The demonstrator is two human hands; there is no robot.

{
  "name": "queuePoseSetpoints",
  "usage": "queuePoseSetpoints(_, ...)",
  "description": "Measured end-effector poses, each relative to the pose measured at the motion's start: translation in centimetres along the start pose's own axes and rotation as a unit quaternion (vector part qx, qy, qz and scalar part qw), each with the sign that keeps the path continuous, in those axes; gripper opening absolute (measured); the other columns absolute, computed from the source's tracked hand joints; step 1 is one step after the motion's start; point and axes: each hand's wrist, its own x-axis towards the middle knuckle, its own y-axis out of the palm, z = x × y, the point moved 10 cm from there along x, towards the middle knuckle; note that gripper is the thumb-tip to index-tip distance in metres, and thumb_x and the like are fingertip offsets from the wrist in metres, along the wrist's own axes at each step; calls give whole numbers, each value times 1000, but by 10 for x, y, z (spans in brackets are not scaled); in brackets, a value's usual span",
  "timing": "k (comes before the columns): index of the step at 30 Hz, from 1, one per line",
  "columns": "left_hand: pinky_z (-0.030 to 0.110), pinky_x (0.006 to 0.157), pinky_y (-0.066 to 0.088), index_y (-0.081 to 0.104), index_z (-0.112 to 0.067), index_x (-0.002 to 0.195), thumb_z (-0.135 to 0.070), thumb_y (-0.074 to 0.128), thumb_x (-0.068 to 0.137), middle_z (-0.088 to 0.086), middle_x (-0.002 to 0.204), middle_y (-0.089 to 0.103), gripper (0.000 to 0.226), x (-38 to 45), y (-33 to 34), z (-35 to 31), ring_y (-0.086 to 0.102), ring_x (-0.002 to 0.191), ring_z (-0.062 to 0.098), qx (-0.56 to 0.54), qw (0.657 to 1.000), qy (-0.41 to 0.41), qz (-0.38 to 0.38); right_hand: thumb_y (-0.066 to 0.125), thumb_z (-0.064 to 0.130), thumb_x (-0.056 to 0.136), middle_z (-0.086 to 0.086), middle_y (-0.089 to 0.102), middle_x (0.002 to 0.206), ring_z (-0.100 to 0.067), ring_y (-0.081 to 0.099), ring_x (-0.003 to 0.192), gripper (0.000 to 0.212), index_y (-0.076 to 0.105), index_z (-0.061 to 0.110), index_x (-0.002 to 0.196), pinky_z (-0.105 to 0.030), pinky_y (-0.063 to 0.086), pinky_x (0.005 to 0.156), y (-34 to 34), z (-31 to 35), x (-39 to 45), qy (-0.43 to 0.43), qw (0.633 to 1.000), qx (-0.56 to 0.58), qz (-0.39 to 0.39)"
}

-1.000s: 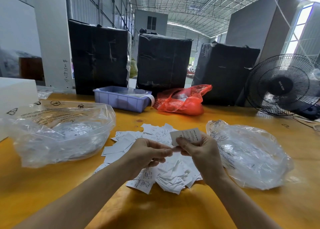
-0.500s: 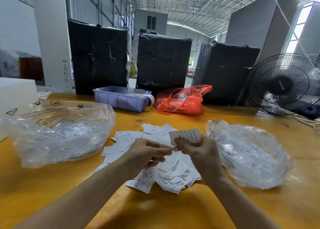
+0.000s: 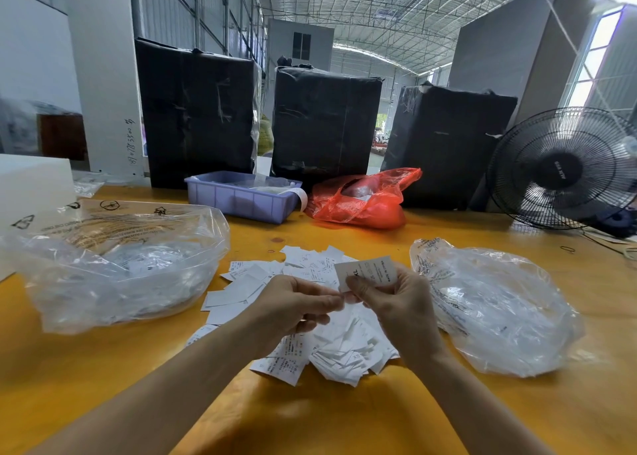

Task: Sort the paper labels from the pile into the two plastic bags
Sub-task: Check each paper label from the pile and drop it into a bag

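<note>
While both hands meet above the pile (image 3: 310, 316), the right hand (image 3: 396, 303) pinches one label (image 3: 368, 272) between thumb and fingers, holding it upright with its print facing the camera. The left hand (image 3: 293, 306) sits just beside it, fingers curled, its fingertips touching or nearly touching the label's lower left corner; whether it truly grips the paper is hard to tell from this angle. The label's long axis runs roughly left to right, tilted slightly up toward the right.

From the head view, the left bag (image 3: 113, 265) lies on the yellow worktop (image 3: 344, 420) well to the left of the hands, its mouth gaping wide and labels already inside. The right bag (image 3: 493, 309) lies close by the right hand, flatter, with its opening less plain to see. Since the right hand carries the label, the right bag is the shorter reach; the left bag would mean crossing over the pile or passing the label to the left hand. Judging by the pile, plenty of sorting remains.
</note>
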Motion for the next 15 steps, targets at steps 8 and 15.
queuePoseSetpoints(8,15,51,45,78,-9,79,-7,77,73,13,82,71,5,0,0,0,62,57,7,4,1000,5,3,70,0,79,2,71,66,-12,69,63,14,64,13,80,-18,53,57,0,3,-1,-20,1000,-2,-1)
queuePoseSetpoints(15,16,51,45,78,-11,76,-7,77,74,16,84,71,4,0,0,0,62,57,7,12,1000,9,3,72,2,79,4,71,69,-9,69,66,15,64,14,80,-17,53,57,0,4,0,-30,999,-33,-8)
